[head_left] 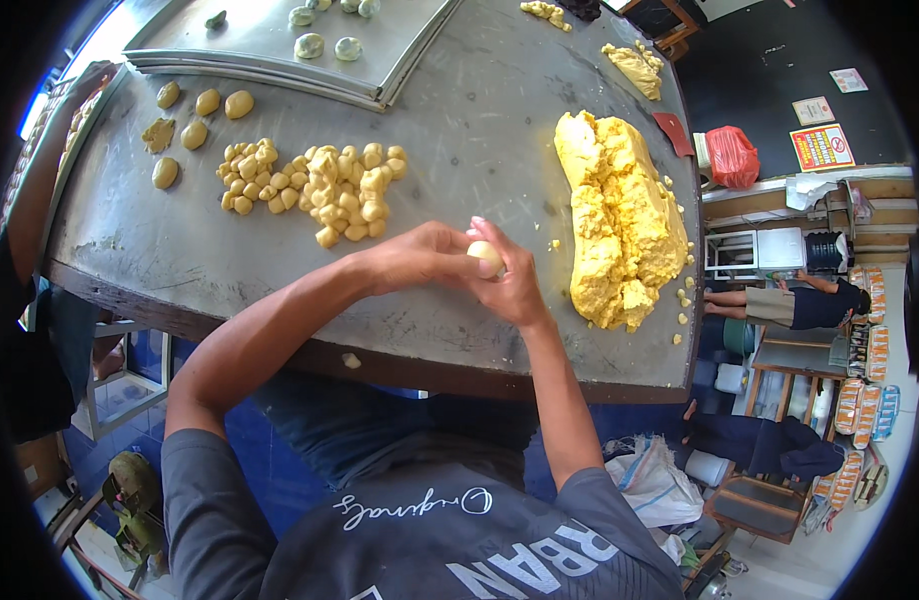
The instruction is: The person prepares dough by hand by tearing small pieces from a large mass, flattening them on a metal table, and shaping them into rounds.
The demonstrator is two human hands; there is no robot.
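Right hand: the right hand (515, 285) is closed on a pale ball (486, 259), fingers curled around its far and right sides.
Left hand: the left hand (425, 258) meets the right from the left, back of hand upward, thumb extended against the ball; its other fingertips are partly hidden.
Ball location: held between both hands, above the near part of the metal table (460, 150).
Left arm: elbow bent and out to the side, forearm slanting up and rightward to the hand.
Right arm: forearm rising steeply, leaning slightly left toward the hand.
Small dough pieces: a cluster of dough pieces (352, 190) lies beyond and left of the left hand, apart from it.
Yellow mass: a crumbly yellow mass (625, 222) lies right of the right hand, not touching it.
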